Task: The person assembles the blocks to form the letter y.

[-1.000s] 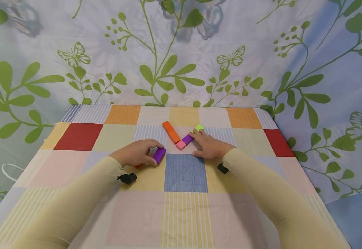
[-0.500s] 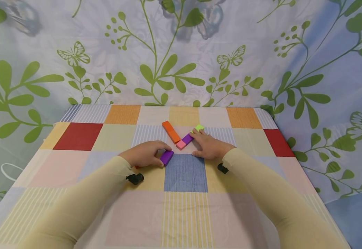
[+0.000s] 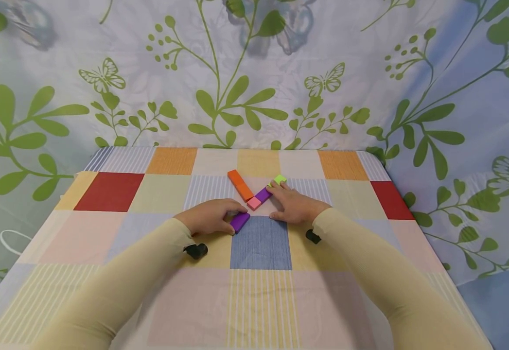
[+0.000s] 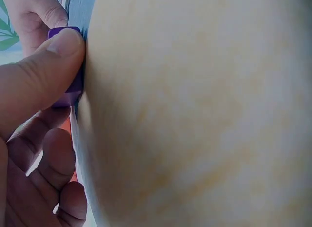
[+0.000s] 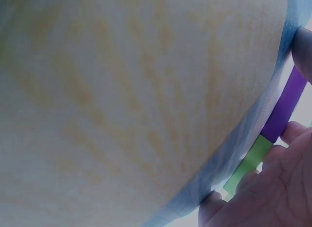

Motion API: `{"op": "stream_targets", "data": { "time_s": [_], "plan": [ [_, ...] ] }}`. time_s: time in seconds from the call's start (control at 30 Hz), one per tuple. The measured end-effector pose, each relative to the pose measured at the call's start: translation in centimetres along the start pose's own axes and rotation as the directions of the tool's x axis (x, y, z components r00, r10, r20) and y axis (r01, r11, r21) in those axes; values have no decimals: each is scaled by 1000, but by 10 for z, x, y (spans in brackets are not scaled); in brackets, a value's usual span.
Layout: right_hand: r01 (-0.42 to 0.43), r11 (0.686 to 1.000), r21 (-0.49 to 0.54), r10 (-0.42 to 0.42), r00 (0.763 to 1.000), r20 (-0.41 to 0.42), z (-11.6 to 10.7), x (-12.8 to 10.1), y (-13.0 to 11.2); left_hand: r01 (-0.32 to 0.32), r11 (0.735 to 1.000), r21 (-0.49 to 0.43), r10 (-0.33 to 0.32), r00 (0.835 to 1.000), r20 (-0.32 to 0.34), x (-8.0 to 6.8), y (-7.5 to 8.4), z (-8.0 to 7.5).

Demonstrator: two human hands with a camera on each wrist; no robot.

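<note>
My left hand (image 3: 208, 217) pinches a purple block (image 3: 239, 222) between thumb and fingers, just in front of a row of blocks. In the left wrist view the thumb lies across this purple block (image 4: 73, 92). The row's near end is a pink block (image 3: 254, 203); a second purple block (image 3: 263, 194) and a lime green block (image 3: 280, 179) run from it toward the back right. An orange strip (image 3: 239, 185) slants back left from the pink end, forming a V. My right hand (image 3: 295, 205) rests its fingers on the green and purple part, partly covering it, thumb spread on the cloth.
A patchwork cloth (image 3: 260, 304) covers the table. Behind it hangs a pale curtain (image 3: 140, 43) with green leaves and butterflies. Dark wrist pieces (image 3: 196, 251) show under the sleeves. A white cord loop (image 3: 12, 243) is at the left edge.
My left hand has slid right with the purple block, bringing it near the pink block. A red bit seen under that hand earlier is now hidden. My right hand stays put.
</note>
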State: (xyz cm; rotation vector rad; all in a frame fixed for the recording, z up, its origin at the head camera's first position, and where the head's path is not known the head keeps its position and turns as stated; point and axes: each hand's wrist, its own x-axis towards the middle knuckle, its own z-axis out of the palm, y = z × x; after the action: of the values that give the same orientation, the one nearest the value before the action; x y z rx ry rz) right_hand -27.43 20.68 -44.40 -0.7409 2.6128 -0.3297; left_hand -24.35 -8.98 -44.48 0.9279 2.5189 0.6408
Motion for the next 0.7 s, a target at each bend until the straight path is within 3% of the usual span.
{"op": "stream_targets", "data": {
  "time_s": [0.7],
  "plan": [
    [2,1000,-4,-2,1000,-6,0,1,0,21,999,29,-21,1000,9,5,12,0]
  ]
}}
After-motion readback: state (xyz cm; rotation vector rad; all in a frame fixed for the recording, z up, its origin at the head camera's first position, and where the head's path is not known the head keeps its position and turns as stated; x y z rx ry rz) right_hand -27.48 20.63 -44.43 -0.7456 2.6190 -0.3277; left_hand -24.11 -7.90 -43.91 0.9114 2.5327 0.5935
